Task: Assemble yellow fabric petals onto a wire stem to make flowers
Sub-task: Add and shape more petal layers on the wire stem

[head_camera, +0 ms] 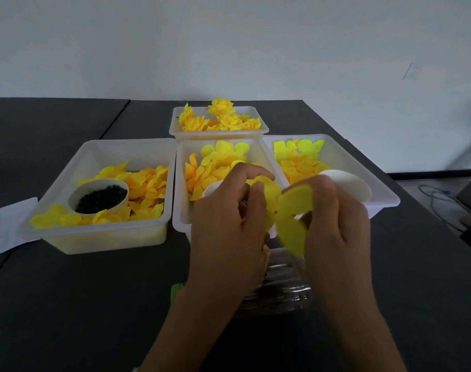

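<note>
Petal layer held up for threading, centre hole in view

A yellow petal piece [289,213] is pinched between both hands above the near middle of the table [68,304]: the left hand [229,226] grips its left lobe with curled fingers, the right hand [336,224] clamps the right lobe under the thumb. The small dark hole at its centre is exposed between the hands; the wire stem cannot be made out. For a clean pass, the fabric should be kept taut and flat around that hole, lobes spread evenly. Loose petals wait in the middle tray [179,183] just beyond, finished flowers [221,116] in the far tray, dark beads in a cup [100,197] to the left.
</note>
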